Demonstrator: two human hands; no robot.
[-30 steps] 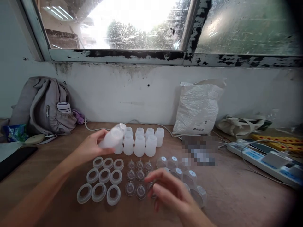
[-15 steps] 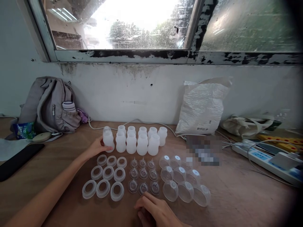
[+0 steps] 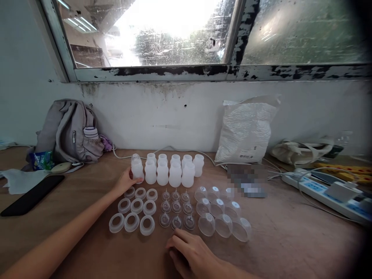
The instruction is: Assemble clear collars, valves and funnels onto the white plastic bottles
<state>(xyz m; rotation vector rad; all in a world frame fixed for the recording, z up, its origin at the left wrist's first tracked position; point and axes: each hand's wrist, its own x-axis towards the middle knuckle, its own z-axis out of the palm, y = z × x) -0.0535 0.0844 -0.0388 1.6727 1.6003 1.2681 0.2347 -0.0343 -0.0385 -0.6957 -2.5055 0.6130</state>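
My left hand (image 3: 131, 179) is closed around a frosted white baby bottle (image 3: 137, 170) at the left end of two rows of bottles. Just behind it shows a rounded, clear-looking top (image 3: 135, 157); whether it belongs to another bottle I cannot tell. My right hand (image 3: 188, 248) rests on the table with its fingers loosely curled, and I see nothing in it. Right above its fingertips lie clear bottle nipples (image 3: 176, 206) in rows. Left of them are rows of translucent collar rings (image 3: 137, 205); to the right lie clear domed caps (image 3: 223, 225).
A grey backpack (image 3: 68, 131) and a black phone (image 3: 31, 195) are on the left. A white plastic package (image 3: 247, 131) leans against the wall. On the right lie a power strip (image 3: 316, 190), cables and a cloth bag (image 3: 302, 149). A window is above.
The view has shifted a little, so the table items appear slightly higher. My left hand stays on the same bottle, and my right hand stays nearly in place.
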